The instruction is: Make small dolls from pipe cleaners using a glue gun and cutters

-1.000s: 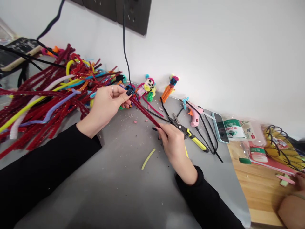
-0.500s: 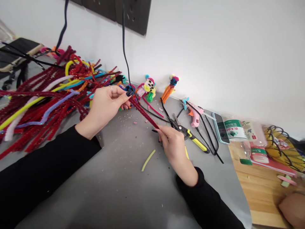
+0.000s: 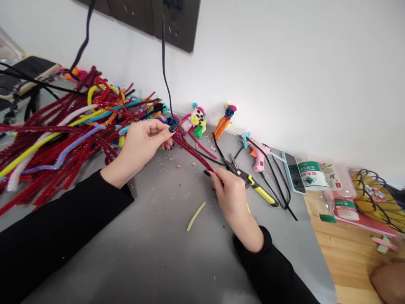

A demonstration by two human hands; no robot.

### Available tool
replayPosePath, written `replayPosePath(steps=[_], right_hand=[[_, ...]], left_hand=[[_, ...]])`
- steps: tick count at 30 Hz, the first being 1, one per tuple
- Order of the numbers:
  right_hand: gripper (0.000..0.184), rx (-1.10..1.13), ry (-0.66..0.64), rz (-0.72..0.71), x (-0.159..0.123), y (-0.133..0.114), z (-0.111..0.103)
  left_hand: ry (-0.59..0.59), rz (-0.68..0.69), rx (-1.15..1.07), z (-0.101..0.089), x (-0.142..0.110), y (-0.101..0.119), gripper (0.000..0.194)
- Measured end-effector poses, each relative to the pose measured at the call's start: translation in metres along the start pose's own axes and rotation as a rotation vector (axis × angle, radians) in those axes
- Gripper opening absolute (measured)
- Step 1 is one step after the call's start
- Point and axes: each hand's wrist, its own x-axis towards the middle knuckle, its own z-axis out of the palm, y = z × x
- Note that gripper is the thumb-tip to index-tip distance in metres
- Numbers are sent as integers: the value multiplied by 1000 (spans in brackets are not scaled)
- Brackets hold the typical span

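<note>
Both hands hold one dark red glittery pipe cleaner (image 3: 193, 153) stretched over the grey table (image 3: 158, 245). My left hand (image 3: 142, 141) pinches its far end between thumb and fingers, beside a big heap of red, yellow, white and purple pipe cleaners (image 3: 57, 135). My right hand (image 3: 229, 192) grips the near end, close to the yellow-handled pliers (image 3: 253, 185). A short yellow-green pipe cleaner piece (image 3: 195, 216) lies on the table between my arms.
Small pipe cleaner figures (image 3: 198, 120) stand against the white wall. A pink glue gun (image 3: 257, 152), black cables (image 3: 278, 185), a phone (image 3: 292, 172) and a plastic bottle (image 3: 319, 185) lie to the right. Another person's hand (image 3: 387, 280) shows at the lower right on the wooden top.
My hands keep the red pipe cleaner taut and hardly move. The view has tilted slightly. The other person's hand at the right has drawn lower toward the corner.
</note>
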Motion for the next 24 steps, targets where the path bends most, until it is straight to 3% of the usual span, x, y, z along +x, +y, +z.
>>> replayPosePath(steps=[7,15,24], right_hand=[[23,65,-14,-34,0,-5,2],[24,104,20,-99,0,-5,1],[20,164,18,-60,1,-11,2]], left_hand=[[-135,109,13,-1,0,-10,30],[-130,147,90,-3,-2,-4,34],[-167,189,52,-5,-2,-4,30]])
